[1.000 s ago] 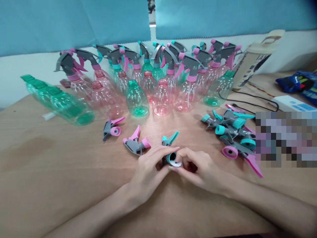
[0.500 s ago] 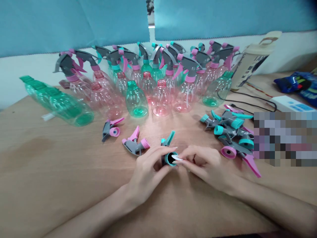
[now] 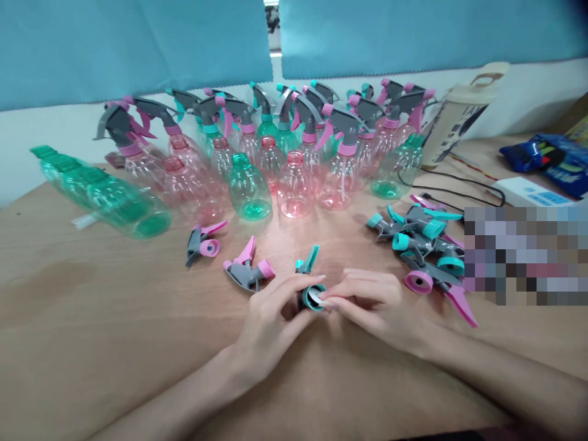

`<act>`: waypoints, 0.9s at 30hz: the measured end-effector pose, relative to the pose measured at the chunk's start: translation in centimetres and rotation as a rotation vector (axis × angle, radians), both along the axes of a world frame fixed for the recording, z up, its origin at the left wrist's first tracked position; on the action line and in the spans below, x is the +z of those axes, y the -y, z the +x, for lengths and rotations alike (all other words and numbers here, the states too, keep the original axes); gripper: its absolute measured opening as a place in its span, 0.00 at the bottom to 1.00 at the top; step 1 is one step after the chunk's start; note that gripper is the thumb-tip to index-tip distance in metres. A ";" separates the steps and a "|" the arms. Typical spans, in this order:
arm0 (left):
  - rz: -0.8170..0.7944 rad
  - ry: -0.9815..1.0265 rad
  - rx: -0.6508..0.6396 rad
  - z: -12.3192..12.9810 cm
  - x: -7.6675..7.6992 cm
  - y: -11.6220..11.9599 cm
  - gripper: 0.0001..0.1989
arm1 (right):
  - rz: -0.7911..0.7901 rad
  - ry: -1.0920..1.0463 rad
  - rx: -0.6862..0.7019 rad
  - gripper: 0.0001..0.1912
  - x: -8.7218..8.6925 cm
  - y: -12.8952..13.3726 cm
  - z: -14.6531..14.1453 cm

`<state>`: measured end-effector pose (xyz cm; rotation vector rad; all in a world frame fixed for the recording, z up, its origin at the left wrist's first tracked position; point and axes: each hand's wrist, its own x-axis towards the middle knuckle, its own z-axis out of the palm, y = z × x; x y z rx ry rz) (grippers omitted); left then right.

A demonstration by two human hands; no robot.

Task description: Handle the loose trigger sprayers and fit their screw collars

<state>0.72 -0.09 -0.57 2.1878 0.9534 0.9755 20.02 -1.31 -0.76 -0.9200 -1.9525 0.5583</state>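
Note:
My left hand [image 3: 271, 324] grips a grey and teal trigger spray head [image 3: 309, 262], its round collar turned toward my right hand. Between the thumb and fingertips of my right hand [image 3: 374, 306] is a small white disc [image 3: 315, 297], which sits partly inside the collar's mouth. Fingers cover most of the spray head's grey body. Just left of my left hand lies a grey and pink spray head [image 3: 248, 274], and beyond it another pink one [image 3: 204, 245]. A pile of teal and pink spray heads [image 3: 420, 245] lies to the right.
Several bottles with spray heads fitted stand at the back, among them a pink bottle [image 3: 340, 184]. Open bottles, such as a green one [image 3: 250, 193], stand in front. Green bottles [image 3: 124, 205] lie at left. A tumbler [image 3: 452, 122], black cable [image 3: 459, 188] and white box [image 3: 535, 195] occupy the right.
My right hand has moved the white disc left, from the edge of the collar into its mouth. My left hand keeps its hold on the spray head. The whole view has shifted slightly.

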 end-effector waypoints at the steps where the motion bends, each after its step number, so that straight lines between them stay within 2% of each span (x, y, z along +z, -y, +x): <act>1: 0.000 0.002 -0.001 0.0 0.0 0.0 0.15 | -0.010 0.005 -0.007 0.10 0.0 0.0 0.0; 5: -0.005 -0.005 -0.002 0.0 0.1 0.1 0.15 | -0.039 0.007 -0.014 0.10 0.2 0.2 0.0; 11: 0.016 0.001 -0.009 0.1 0.1 0.0 0.14 | -0.013 -0.075 -0.005 0.04 0.4 0.3 -0.3; 19: 0.008 0.004 -0.018 0.0 0.2 0.1 0.15 | -0.006 -0.083 0.026 0.08 0.0 0.3 -0.2; 27: 0.090 -0.020 -0.066 0.1 0.3 0.2 0.14 | 0.051 -0.082 -0.089 0.05 0.2 0.3 -0.3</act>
